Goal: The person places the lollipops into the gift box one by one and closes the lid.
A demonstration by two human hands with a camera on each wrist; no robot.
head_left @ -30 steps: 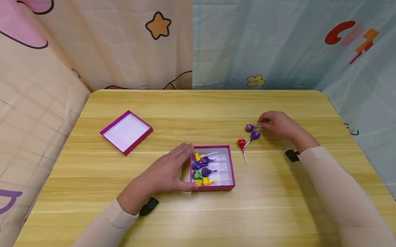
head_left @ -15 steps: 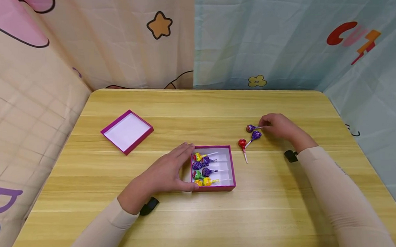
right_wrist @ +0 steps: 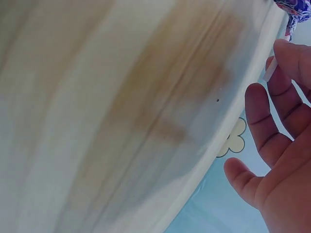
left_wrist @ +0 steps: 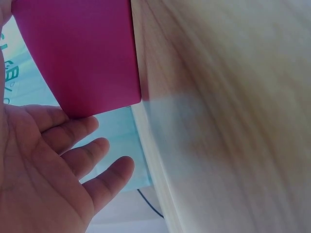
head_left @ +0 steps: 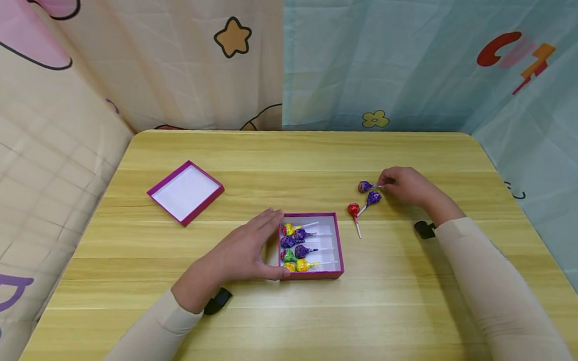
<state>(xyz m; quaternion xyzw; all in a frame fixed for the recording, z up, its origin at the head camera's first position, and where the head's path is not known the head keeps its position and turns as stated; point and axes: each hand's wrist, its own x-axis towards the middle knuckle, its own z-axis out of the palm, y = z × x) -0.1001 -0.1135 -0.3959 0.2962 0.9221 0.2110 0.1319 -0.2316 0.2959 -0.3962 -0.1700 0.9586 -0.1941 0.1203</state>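
My left hand (head_left: 243,252) spans the left side of a magenta box (head_left: 339,243), thumb at the near corner and fingers at the far one. Inside the box lie several wrapped lollipops (head_left: 303,251) in yellow, purple and green, sticks pointing right. In the left wrist view the fingers (left_wrist: 80,133) meet the corner of the magenta box wall (left_wrist: 82,53). My right hand (head_left: 407,186) pinches the stick of a purple lollipop (head_left: 364,186) between thumb and forefinger. The right wrist view shows the white stick (right_wrist: 270,70) between the fingertips, with the other fingers loosely spread.
Another purple lollipop (head_left: 374,197) and a red one (head_left: 353,209) lie on the wooden table (head_left: 269,170) right of the box, their sticks close together. The magenta lid (head_left: 185,193), white inside, lies upturned at the back left. Printed curtains (head_left: 375,53) stand behind the table.
My right hand has closed its thumb and forefinger on the purple lollipop's stick, and the lollipop has shifted very slightly. The left hand stays at the box.
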